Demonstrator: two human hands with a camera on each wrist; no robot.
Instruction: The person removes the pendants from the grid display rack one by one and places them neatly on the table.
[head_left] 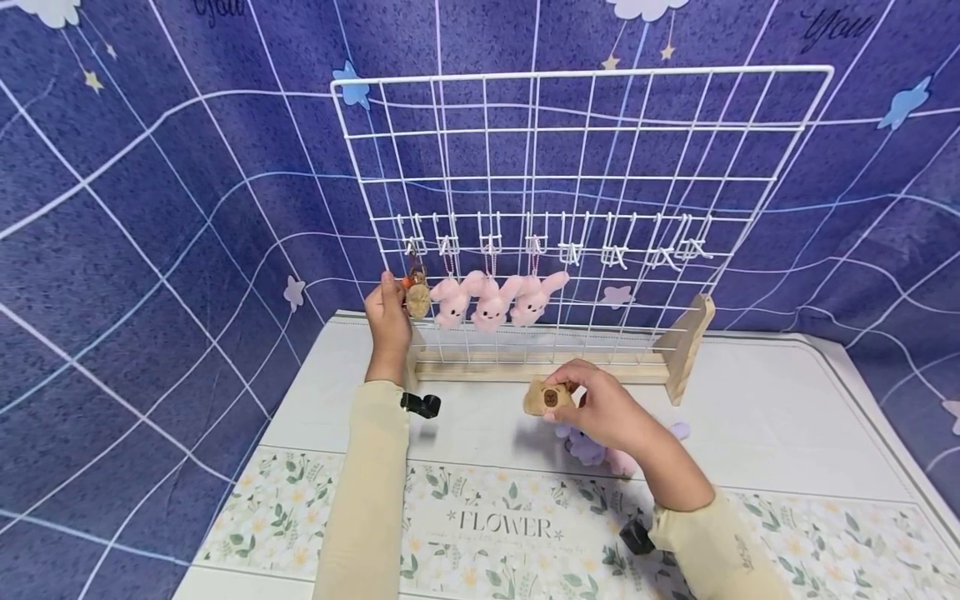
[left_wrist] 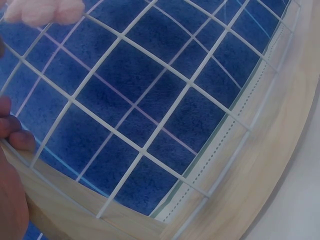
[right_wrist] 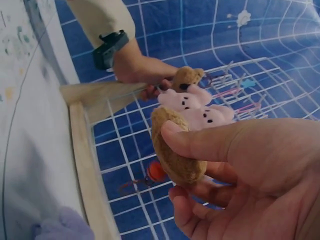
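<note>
Between thumb and fingers, my right hand (head_left: pixel 600 408) pinches a brown capybara plush keychain (head_left: pixel 550 397) above the table, in front of the rack. In the right wrist view an orange ball (right_wrist: pixel 156 171) dangles on a strap beside the plush. My left hand (head_left: pixel 390 321) grips the left edge of the white wire grid rack (head_left: pixel 592 177), fingers curled near the wires in the left wrist view. Right beside its fingers hangs another brown plush keychain (head_left: pixel 417 300) on the leftmost hook. Three pink bunny plush keychains (head_left: pixel 491 307) hang on the neighbouring hooks.
Bare white hooks (head_left: pixel 615 254) line the grid's right half. Wooden feet (head_left: pixel 686 350) and a wooden bar support the rack. Purple plush (head_left: pixel 585 447) and pink plush (head_left: pixel 621 462) lie on the table under my right wrist. A floral mat (head_left: pixel 517 533) covers the near part of the table.
</note>
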